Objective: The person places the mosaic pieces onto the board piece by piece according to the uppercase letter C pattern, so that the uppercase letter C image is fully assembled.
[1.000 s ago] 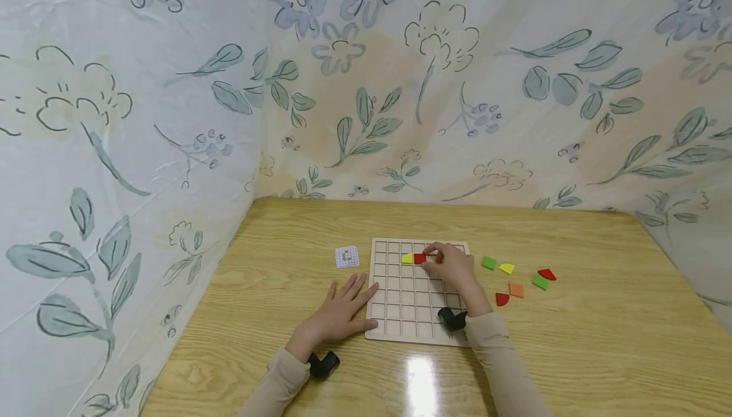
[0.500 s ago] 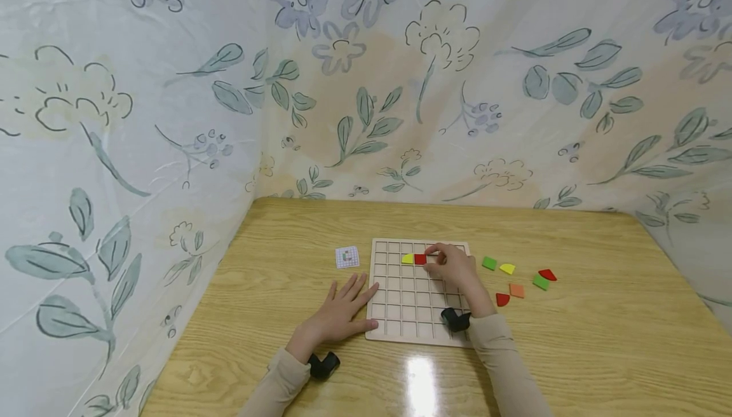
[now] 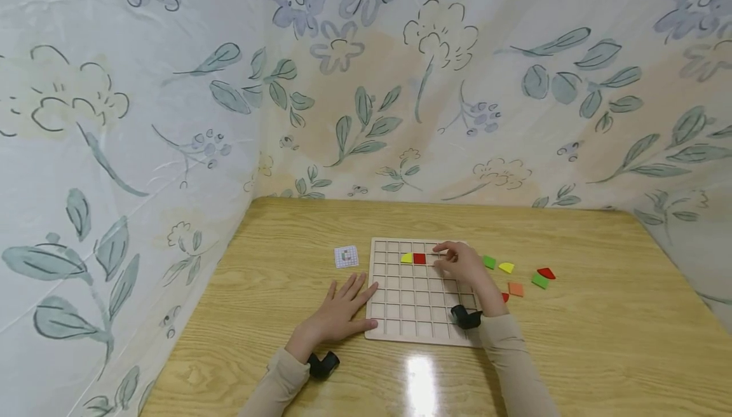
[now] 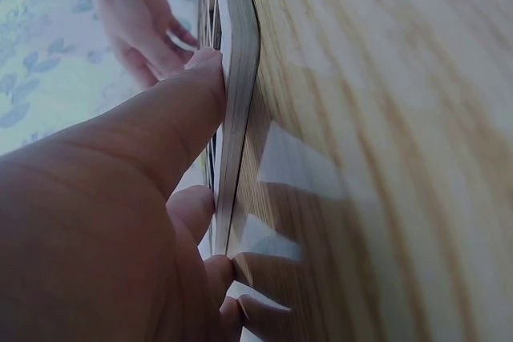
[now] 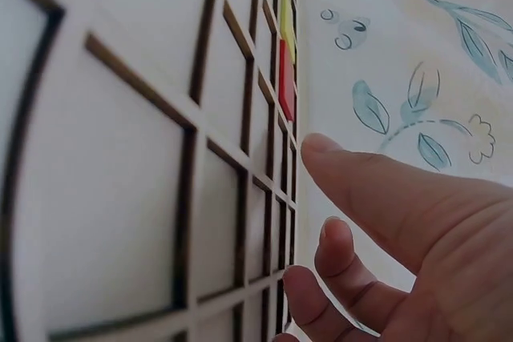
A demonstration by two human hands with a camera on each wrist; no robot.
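A pale wooden grid board [image 3: 400,309] lies on the table. In one of its upper rows sit a yellow rounded tile [image 3: 406,258] and, right beside it, a red square tile [image 3: 420,259]. My right hand [image 3: 464,264] hovers over the board's upper right part, thumb and fingers apart, a little to the right of the red tile; the right wrist view shows nothing between them. Flat and spread, my left hand [image 3: 337,314] rests at the board's left edge, with thumb and fingertips touching the rim in the left wrist view.
A small printed grid card [image 3: 346,257] lies left of the board. To the right are loose tiles: green [image 3: 488,262], yellow [image 3: 506,267], red [image 3: 546,273], another green [image 3: 540,281], orange [image 3: 516,289], and a red one [image 3: 506,297] partly behind the right wrist. A floral cloth [image 3: 366,150] hangs behind.
My right hand has moved away from the red square tile to the right, leaving it in the grid. The left hand has stayed in place.
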